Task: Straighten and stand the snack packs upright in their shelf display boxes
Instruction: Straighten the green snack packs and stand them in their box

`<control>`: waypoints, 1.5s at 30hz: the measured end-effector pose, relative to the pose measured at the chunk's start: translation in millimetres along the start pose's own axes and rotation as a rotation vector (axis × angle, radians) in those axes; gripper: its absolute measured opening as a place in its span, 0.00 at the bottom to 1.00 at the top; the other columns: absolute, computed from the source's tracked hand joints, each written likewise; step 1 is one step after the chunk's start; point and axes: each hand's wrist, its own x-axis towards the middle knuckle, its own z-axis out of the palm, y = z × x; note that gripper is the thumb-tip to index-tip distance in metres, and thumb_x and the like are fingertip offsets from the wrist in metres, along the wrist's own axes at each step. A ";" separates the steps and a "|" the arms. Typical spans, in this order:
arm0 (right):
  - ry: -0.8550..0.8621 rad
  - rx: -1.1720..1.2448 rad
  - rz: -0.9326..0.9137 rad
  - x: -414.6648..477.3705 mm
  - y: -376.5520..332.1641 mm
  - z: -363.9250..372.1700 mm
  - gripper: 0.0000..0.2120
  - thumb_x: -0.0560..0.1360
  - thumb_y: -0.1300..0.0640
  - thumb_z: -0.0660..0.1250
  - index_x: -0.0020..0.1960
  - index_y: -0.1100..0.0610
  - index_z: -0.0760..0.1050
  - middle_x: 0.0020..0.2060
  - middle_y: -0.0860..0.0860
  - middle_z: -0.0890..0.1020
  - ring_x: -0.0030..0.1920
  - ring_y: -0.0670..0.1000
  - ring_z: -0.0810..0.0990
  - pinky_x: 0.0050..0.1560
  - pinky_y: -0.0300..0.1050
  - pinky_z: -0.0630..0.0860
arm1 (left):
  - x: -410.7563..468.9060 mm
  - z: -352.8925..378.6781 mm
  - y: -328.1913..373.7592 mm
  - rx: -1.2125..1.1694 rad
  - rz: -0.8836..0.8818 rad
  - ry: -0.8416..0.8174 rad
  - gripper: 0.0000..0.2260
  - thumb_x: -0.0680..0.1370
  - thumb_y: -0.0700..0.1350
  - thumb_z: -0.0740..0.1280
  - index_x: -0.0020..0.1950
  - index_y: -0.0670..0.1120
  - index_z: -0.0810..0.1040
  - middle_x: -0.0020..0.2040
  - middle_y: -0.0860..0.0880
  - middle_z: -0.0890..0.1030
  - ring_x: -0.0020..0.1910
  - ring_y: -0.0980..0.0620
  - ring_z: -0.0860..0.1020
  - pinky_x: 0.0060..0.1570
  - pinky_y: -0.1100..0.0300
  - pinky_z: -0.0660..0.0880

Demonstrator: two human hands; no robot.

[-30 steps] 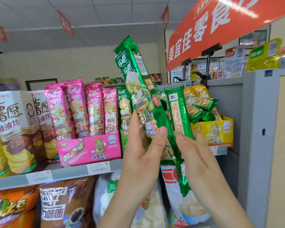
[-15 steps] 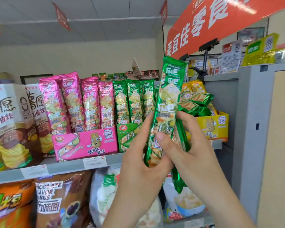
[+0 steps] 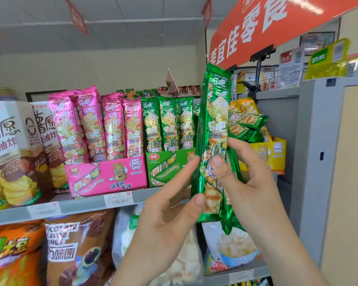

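**While a green pack (image 3: 214, 124) is off the shelf, two boxes already look tidy**

As both hands close on it, the green pack stands nearly upright in the air with its front to the camera. The left hand (image 3: 165, 219) pinches its lower left edge, thumb on the front near the bottom and forefinger running up the side. The right hand (image 3: 250, 182) clamps it from the other side, thumb pressed on the front and fingers curled behind. Just behind the grip, a second green wrapper (image 3: 232, 221) pokes out below the right palm. It seems to be held there too, though I cannot tell how.

Beyond the grip and to its left, the green display box (image 3: 163, 168) holds three standing green packs (image 3: 167, 122) side by side. There appears to be room at the end nearest the hands. Farther left of the grip, the pink box (image 3: 112, 176) carries four pink packs (image 3: 95, 124) on end, leaning only slightly. Both boxes look done, or close to it.

Behind the right hand and to the right of the grip, the yellow box (image 3: 275, 153) is another matter. Its small packets (image 3: 248, 124) lie piled at angles, green ones on top of yellow.

By my reading the job is past halfway. What is held has yet to be seated upright in the green display box, and the yellow box has yet to be sorted and stood up.
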 end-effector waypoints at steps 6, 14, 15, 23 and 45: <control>-0.062 0.025 0.004 -1.4 1.1 -0.5 0.23 0.72 0.39 0.67 0.66 0.42 0.72 0.64 0.41 0.76 0.66 0.42 0.73 0.66 0.52 0.71 | 0.8 3.3 -3.5 -0.012 -0.013 0.097 0.19 0.71 0.54 0.73 0.60 0.65 0.78 0.59 0.59 0.81 0.57 0.61 0.79 0.51 0.71 0.73; -0.160 -0.002 -0.098 -15.1 0.7 3.9 0.18 0.70 0.39 0.67 0.59 0.37 0.73 0.59 0.32 0.74 0.64 0.34 0.70 0.60 0.28 0.67 | 16.8 10.1 2.9 -0.170 -0.002 0.292 0.15 0.71 0.57 0.71 0.45 0.48 0.71 0.36 0.55 0.74 0.34 0.60 0.72 0.35 0.71 0.69; -0.181 -0.018 -0.111 -16.3 1.0 3.8 0.19 0.71 0.41 0.66 0.61 0.40 0.73 0.61 0.38 0.74 0.65 0.39 0.71 0.63 0.32 0.67 | 18.6 11.0 3.7 -0.173 0.003 0.290 0.15 0.72 0.57 0.71 0.47 0.48 0.71 0.38 0.55 0.78 0.37 0.61 0.76 0.38 0.71 0.71; -0.125 -0.177 -0.215 -22.6 4.2 -1.5 0.17 0.73 0.40 0.66 0.62 0.34 0.72 0.65 0.41 0.68 0.68 0.35 0.65 0.62 0.23 0.60 | 29.7 12.9 6.6 -0.189 0.000 0.265 0.15 0.71 0.50 0.74 0.56 0.48 0.80 0.51 0.49 0.84 0.51 0.52 0.82 0.49 0.61 0.77; -0.145 -0.194 -0.162 -33.4 16.3 -11.4 0.25 0.64 0.28 0.67 0.60 0.34 0.74 0.66 0.40 0.66 0.68 0.38 0.67 0.61 0.33 0.70 | 67.8 11.0 13.6 -0.370 -0.066 0.296 0.18 0.76 0.57 0.64 0.46 0.44 0.84 0.39 0.46 0.82 0.39 0.50 0.81 0.40 0.54 0.79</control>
